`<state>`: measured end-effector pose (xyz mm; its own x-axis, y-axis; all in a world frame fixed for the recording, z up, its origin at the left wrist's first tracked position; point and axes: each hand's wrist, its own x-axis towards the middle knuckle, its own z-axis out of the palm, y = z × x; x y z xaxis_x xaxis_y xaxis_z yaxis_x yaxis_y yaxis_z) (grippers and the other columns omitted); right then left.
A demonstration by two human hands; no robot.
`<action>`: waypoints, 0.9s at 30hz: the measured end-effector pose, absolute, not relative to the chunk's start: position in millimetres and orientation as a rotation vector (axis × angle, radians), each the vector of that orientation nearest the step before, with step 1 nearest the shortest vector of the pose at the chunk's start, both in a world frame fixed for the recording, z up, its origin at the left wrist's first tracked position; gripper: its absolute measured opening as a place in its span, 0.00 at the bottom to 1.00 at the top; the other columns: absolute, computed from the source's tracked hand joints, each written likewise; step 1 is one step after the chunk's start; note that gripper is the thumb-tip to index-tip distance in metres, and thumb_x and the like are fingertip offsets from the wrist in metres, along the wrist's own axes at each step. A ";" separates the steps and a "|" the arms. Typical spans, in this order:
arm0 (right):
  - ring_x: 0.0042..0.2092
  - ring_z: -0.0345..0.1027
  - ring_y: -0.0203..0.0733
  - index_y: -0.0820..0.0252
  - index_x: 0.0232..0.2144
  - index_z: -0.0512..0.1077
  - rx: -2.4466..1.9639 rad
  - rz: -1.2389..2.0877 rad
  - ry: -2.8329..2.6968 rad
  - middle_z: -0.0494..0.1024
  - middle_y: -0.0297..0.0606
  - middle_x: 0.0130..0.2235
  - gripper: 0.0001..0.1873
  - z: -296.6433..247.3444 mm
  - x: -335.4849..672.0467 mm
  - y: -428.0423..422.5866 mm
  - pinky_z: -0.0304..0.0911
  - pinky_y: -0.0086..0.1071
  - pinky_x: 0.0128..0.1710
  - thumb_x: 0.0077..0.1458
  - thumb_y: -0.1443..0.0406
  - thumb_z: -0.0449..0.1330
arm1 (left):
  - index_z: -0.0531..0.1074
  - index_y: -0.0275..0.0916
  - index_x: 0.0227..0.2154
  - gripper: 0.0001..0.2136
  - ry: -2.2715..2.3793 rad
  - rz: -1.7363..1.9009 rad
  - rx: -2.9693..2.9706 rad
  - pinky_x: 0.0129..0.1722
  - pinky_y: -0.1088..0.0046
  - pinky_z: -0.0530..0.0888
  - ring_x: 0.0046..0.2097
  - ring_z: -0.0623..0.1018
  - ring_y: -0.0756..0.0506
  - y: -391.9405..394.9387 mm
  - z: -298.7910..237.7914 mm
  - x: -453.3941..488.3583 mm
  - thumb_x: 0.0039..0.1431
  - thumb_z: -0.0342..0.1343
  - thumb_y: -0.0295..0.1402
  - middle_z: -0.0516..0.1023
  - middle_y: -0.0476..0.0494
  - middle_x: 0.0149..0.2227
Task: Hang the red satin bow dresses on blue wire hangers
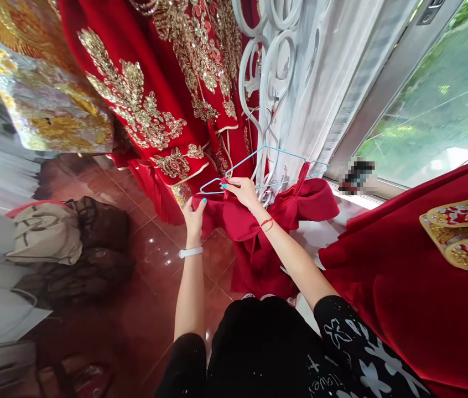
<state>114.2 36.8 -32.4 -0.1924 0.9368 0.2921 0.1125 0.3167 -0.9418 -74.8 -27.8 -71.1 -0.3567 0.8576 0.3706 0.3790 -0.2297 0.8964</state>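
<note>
- Head view, carrier: the blue hanger (244, 162) stood ahead of the person, in front of the white scrolled frame (264, 66). Its hook contact could not be confirmed.
- Head view, location: the red dress (250, 271) hung below the hanger, over the tiled floor (155, 254).
- Head view, axis: the hanger's long axis ran across the body, its right corner farther from the person than its left corner.
- Head view, right hand (240, 189): the fingers pinched the left strap (223, 181) at the hanger's near-left slope, inboard of the left corner. The right strap (303, 172) looped over the opposite slope, well apart from both hands.
- Head view, left hand (193, 218): thumb raised, just outside the left corner, beside the dress's left edge. Whether these fingers gripped fabric could not be determined.
- Head view, proximity: the right hand was nearer the left strap.
</note>
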 end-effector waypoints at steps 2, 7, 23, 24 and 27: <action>0.53 0.80 0.50 0.54 0.38 0.84 -0.987 1.028 -1.579 0.87 0.31 0.44 0.08 -32.9 116.2 33.3 0.71 0.44 0.59 0.55 0.60 0.70 | 0.77 0.39 0.43 0.20 1.593 1.566 1.613 0.48 0.63 0.79 0.44 0.81 0.42 -21.2 -44.4 -80.4 0.60 0.57 0.51 0.83 0.40 0.42; 0.51 0.81 0.50 0.55 0.38 0.84 -1.034 1.026 -1.581 0.87 0.31 0.43 0.07 -29.0 112.2 29.7 0.70 0.44 0.60 0.55 0.67 0.68 | 0.79 0.40 0.42 0.16 1.386 1.204 2.092 0.53 0.62 0.75 0.46 0.80 0.39 -3.8 17.5 -66.3 0.59 0.59 0.46 0.84 0.42 0.43; 0.52 0.77 0.48 0.58 0.46 0.78 -1.188 0.439 -0.897 0.84 0.45 0.49 0.23 -43.9 383.0 -41.9 0.68 0.49 0.60 0.48 0.56 0.69 | 0.75 0.41 0.48 0.11 1.164 1.192 2.633 0.56 0.59 0.73 0.50 0.77 0.41 -14.2 35.2 5.5 0.66 0.54 0.35 0.79 0.41 0.45; 0.52 0.77 0.48 0.58 0.45 0.79 -1.210 0.528 -0.973 0.84 0.45 0.48 0.23 -47.3 388.5 -42.8 0.68 0.50 0.60 0.47 0.55 0.70 | 0.75 0.41 0.51 0.13 1.076 1.057 2.673 0.56 0.60 0.73 0.51 0.77 0.41 -10.8 34.2 25.6 0.67 0.53 0.35 0.79 0.41 0.46; 0.49 0.78 0.50 0.57 0.40 0.82 -1.238 0.694 -1.136 0.86 0.43 0.46 0.23 -52.8 384.2 -43.9 0.68 0.50 0.59 0.46 0.50 0.70 | 0.71 0.38 0.59 0.21 0.992 0.801 2.621 0.60 0.61 0.71 0.59 0.75 0.39 8.5 26.3 89.7 0.65 0.57 0.37 0.77 0.35 0.57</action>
<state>384.2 -43.9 -52.8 0.3329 0.8997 0.2824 0.1596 0.2414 -0.9572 89.7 8.5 26.3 0.6222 0.6661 0.4113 0.5427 -0.7457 0.3866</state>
